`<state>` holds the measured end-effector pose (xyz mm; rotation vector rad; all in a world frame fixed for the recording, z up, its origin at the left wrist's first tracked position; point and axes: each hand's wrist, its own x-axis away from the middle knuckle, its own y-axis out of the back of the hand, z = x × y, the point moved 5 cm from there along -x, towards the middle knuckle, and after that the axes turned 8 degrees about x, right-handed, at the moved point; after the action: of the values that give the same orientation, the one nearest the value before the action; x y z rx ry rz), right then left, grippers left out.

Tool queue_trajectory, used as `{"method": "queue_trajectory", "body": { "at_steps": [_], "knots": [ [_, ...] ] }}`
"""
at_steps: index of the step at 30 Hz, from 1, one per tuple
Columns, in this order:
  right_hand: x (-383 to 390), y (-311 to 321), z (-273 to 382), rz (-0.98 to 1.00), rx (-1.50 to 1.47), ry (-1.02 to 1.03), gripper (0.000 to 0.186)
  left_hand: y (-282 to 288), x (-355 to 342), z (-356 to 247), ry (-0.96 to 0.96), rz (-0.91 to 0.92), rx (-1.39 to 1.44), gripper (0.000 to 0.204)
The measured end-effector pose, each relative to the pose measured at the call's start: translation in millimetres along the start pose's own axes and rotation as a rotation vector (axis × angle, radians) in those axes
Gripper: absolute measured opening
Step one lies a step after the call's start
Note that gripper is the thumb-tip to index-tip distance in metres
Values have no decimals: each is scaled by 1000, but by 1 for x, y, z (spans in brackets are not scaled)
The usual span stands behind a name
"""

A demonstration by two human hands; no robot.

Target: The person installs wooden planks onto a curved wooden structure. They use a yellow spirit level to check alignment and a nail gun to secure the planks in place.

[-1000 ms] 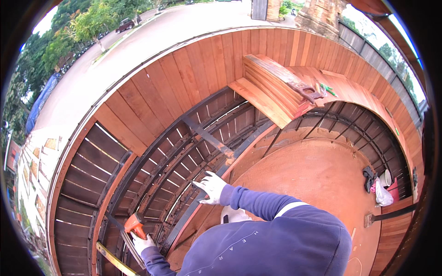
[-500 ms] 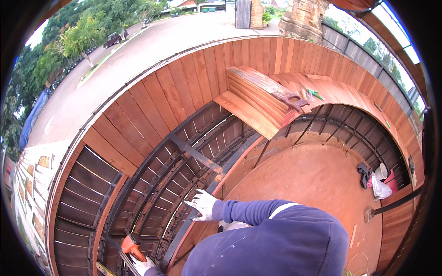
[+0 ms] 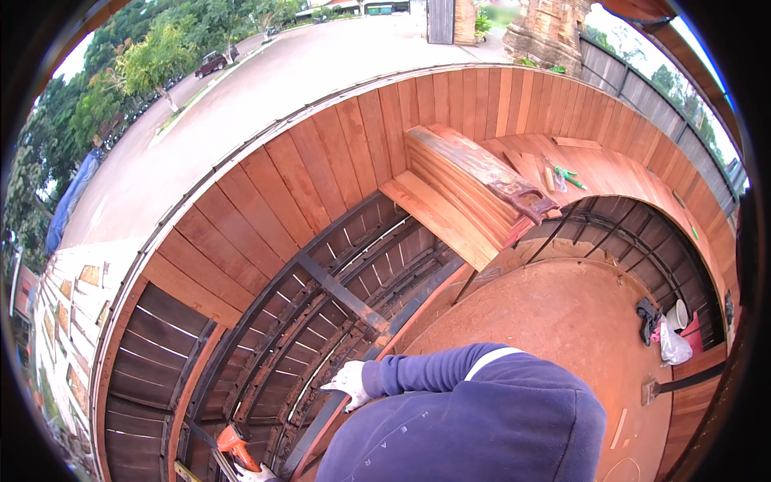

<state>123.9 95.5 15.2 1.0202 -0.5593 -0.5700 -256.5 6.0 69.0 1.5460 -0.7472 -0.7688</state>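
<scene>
My left hand (image 3: 255, 474), in a white glove and partly cut off by the lower edge, closes around the lower part of an orange tool (image 3: 234, 447). That tool leans beside a dark metal bar, and its exact kind is unclear. My right hand (image 3: 350, 382), also gloved in white, reaches across from a purple sleeve and rests on the dark curved frame rail (image 3: 325, 418), fingers stretched out to the left. Below both hands, the open framework shows dark slats (image 3: 301, 333) with light coming through the gaps. Reddish planks (image 3: 265, 229) cover the sloping frame farther up.
Stacked boards (image 3: 450, 201) lie across the bench top with a wooden-handled handsaw (image 3: 530, 201) on them. Beyond sits a green caulking gun (image 3: 569, 177). A white bucket (image 3: 677, 315) and a plastic bag (image 3: 675, 347) stand on the reddish floor at right. A black post (image 3: 683, 381) juts near them.
My right hand's spread fingers have drawn together and lowered along the rail. The orange tool and left hand sit slightly lower in view, and the whole scene has shifted a little right and down.
</scene>
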Motion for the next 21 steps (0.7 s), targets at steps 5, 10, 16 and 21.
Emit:
{"method": "queue_trajectory", "body": {
  "at_steps": [5, 10, 16, 21],
  "knots": [
    [-18, 0, -1, 152, -90, 124, 79, -51, -6, 57, 231, -45, -171, 91],
    [-22, 10, 2, 284, -93, 169, 76, -50, 17, 61, 265, -78, -60, 87],
    [-14, 2, -4, 88, 130, 213, 83, -11, 69, 3, 350, -176, 123, 82],
    [-15, -9, -8, -6, 168, 307, 83, -18, 161, -6, 392, -383, 251, 71]
  ]
}}
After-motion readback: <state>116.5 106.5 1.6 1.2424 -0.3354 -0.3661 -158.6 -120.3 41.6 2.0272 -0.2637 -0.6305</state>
